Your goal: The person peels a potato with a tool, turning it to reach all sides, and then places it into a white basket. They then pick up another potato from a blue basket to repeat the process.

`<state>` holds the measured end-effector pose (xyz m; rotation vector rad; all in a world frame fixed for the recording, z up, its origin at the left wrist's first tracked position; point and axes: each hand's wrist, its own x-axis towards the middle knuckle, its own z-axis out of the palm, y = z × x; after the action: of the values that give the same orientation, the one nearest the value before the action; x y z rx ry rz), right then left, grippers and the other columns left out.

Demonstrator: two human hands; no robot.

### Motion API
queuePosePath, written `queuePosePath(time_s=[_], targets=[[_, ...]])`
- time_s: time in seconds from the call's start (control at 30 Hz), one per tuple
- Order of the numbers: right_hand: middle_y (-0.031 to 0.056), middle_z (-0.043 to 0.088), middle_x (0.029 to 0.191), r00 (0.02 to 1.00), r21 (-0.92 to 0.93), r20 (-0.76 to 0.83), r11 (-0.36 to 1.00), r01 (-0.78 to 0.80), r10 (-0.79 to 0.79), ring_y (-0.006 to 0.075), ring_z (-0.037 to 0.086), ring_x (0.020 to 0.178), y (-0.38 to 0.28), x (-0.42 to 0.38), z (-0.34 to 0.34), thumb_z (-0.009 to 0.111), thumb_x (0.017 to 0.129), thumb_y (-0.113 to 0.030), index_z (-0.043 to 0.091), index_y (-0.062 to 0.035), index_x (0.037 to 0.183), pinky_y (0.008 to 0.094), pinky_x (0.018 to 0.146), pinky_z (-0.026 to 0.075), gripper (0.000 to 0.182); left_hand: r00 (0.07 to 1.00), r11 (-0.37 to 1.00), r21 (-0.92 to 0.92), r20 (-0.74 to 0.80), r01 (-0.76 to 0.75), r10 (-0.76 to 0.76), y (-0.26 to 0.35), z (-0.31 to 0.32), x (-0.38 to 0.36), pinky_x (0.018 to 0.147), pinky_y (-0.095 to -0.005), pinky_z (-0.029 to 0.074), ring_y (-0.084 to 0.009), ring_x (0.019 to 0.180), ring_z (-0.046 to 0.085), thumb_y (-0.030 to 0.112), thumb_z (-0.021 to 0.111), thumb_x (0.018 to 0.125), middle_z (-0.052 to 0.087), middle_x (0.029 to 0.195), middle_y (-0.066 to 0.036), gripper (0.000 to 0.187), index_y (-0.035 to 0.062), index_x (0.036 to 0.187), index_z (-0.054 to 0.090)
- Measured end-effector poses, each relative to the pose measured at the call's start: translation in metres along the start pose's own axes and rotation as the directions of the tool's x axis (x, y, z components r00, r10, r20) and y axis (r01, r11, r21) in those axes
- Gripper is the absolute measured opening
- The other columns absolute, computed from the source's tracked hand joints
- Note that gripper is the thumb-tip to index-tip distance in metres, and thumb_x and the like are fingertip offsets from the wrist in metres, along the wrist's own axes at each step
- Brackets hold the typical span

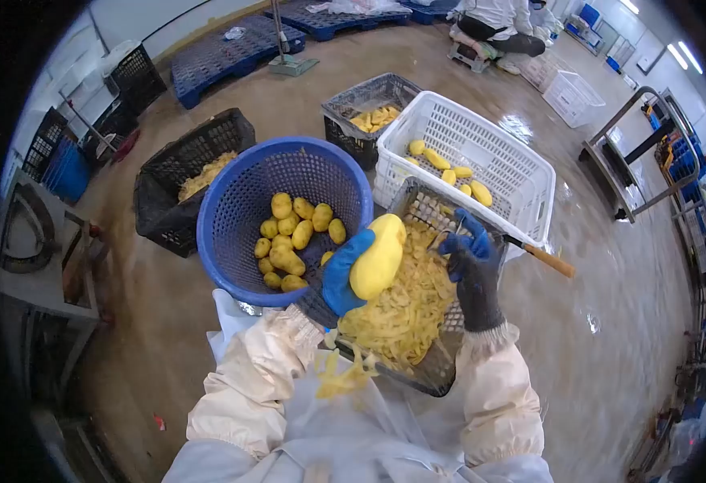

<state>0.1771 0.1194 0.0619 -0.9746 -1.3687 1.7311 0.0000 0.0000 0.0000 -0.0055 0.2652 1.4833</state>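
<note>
A large peeled yellow potato (378, 258) rests in my left hand (343, 278), gloved in blue, with the fingers wrapped around its left side. My right hand (474, 266), in a dark and blue glove, is closed on a small tool that looks like a peeler (440, 238), partly hidden by the fingers. Both hands are above a dark crate (437, 378) heaped with potato peelings (393, 322). Left of them, a blue perforated basket (228, 241) holds several unpeeled potatoes (286, 258). Some peelings (343, 378) hang over the crate's near edge onto my apron.
A white crate (522, 173) ahead holds several peeled potatoes. A wooden-handled tool (550, 261) lies across the right rim of the peelings crate. Two black crates (155, 189) (345, 141) stand farther off. A cart (639, 153) stands right; another person (498, 24) sits at the back.
</note>
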Motion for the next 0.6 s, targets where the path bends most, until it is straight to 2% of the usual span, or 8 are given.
queuePosePath(time_s=[0.07, 0.1, 0.17, 0.2, 0.3, 0.37, 0.47, 0.6], targets=[[0.0033, 0.061, 0.074, 0.977, 0.068, 0.214, 0.997, -0.03, 0.014, 0.0063, 0.051, 0.054, -0.003, -0.011, 0.005, 0.067, 0.082, -0.015, 0.039, 0.0007, 0.132, 0.0163, 0.045, 0.038, 0.06, 0.983, 0.964, 0.227, -0.088, -0.136, 0.16, -0.001, -0.001, 0.001, 0.077, -0.0378, 0.054, -0.0247, 0.091, 0.063, 0.034, 0.054, 0.091, 0.062, 0.107, -0.012, 0.044, 0.0044, 0.124, 0.049], [0.0033, 0.061, 0.074, 0.976, 0.079, 0.22, 0.997, -0.027, 0.009, 0.0063, 0.051, 0.054, -0.005, -0.016, 0.016, 0.067, 0.082, -0.015, 0.039, 0.0007, 0.132, 0.0163, 0.045, 0.038, 0.06, 0.982, 0.961, 0.238, -0.09, -0.14, 0.166, 0.006, 0.003, -0.003, 0.077, -0.0378, 0.054, -0.0247, 0.091, 0.063, 0.034, 0.054, 0.091, 0.062, 0.107, -0.012, 0.044, 0.0044, 0.124, 0.049], [0.0029, 0.062, 0.074, 0.918, 0.07, 0.393, 0.994, -0.079, 0.045, 0.0052, 0.051, 0.055, -0.008, -0.034, 0.022, 0.066, 0.081, -0.014, 0.046, 0.0002, 0.127, 0.0168, 0.046, 0.038, 0.052, 0.979, 0.958, 0.224, -0.052, -0.179, 0.195, 0.0, 0.007, -0.008, 0.076, -0.0371, 0.054, -0.0239, 0.091, 0.062, 0.034, 0.052, 0.092, 0.062, 0.105, -0.012, 0.042, 0.0035, 0.121, 0.05], [0.0041, 0.063, 0.077, 0.925, -0.088, 0.366, 0.993, -0.081, 0.107, 0.0061, 0.053, 0.057, -0.016, -0.04, 0.026, 0.063, 0.082, -0.011, 0.052, -0.0004, 0.121, 0.0172, 0.048, 0.039, 0.042, 0.979, 0.958, 0.222, -0.05, -0.18, 0.195, -0.001, 0.004, -0.005, 0.076, -0.0371, 0.054, -0.0239, 0.091, 0.062, 0.034, 0.052, 0.092, 0.062, 0.105, -0.012, 0.042, 0.0035, 0.121, 0.05], [0.0044, 0.063, 0.079, 0.889, -0.01, 0.42, 0.981, -0.194, 0.18, 0.0068, 0.054, 0.059, -0.012, -0.045, 0.033, 0.062, 0.083, -0.01, 0.055, -0.001, 0.117, 0.0176, 0.05, 0.041, 0.035, 0.986, 0.979, 0.144, -0.056, -0.147, 0.157, -0.002, -0.008, 0.002, 0.075, -0.0353, 0.054, -0.0231, 0.089, 0.063, 0.034, 0.051, 0.093, 0.062, 0.104, -0.012, 0.04, 0.0028, 0.119, 0.051], [0.004, 0.063, 0.078, 0.891, 0.006, 0.425, 0.983, -0.181, 0.162, 0.007, 0.054, 0.06, -0.006, -0.044, 0.033, 0.061, 0.084, -0.009, 0.056, -0.001, 0.116, 0.0183, 0.051, 0.042, 0.034, 0.977, 0.963, 0.192, -0.052, -0.191, 0.205, -0.005, -0.012, 0.005, 0.074, -0.0335, 0.054, -0.0224, 0.088, 0.063, 0.035, 0.05, 0.093, 0.062, 0.102, -0.012, 0.04, 0.0024, 0.116, 0.052], [0.0036, 0.061, 0.075, 0.909, 0.034, 0.398, 0.988, -0.153, 0.127, 0.0079, 0.054, 0.058, -0.003, -0.042, 0.034, 0.065, 0.082, -0.01, 0.056, 0.0001, 0.114, 0.0199, 0.052, 0.043, 0.035, 0.981, 0.971, 0.17, -0.073, -0.165, 0.179, -0.007, -0.001, 0.002, 0.073, -0.0325, 0.053, -0.0215, 0.086, 0.063, 0.036, 0.05, 0.093, 0.062, 0.099, -0.011, 0.04, 0.0033, 0.115, 0.052], [0.0049, 0.062, 0.074, 0.885, -0.065, 0.445, 0.991, -0.12, 0.137, 0.0084, 0.056, 0.058, 0.005, -0.052, 0.04, 0.067, 0.082, -0.012, 0.06, 0.0007, 0.104, 0.0201, 0.051, 0.043, 0.026, 0.972, 0.95, 0.246, -0.088, -0.19, 0.217, -0.006, -0.015, 0.003, 0.073, -0.0315, 0.053, -0.0196, 0.084, 0.063, 0.036, 0.049, 0.093, 0.063, 0.096, -0.011, 0.038, 0.0038, 0.112, 0.054]])
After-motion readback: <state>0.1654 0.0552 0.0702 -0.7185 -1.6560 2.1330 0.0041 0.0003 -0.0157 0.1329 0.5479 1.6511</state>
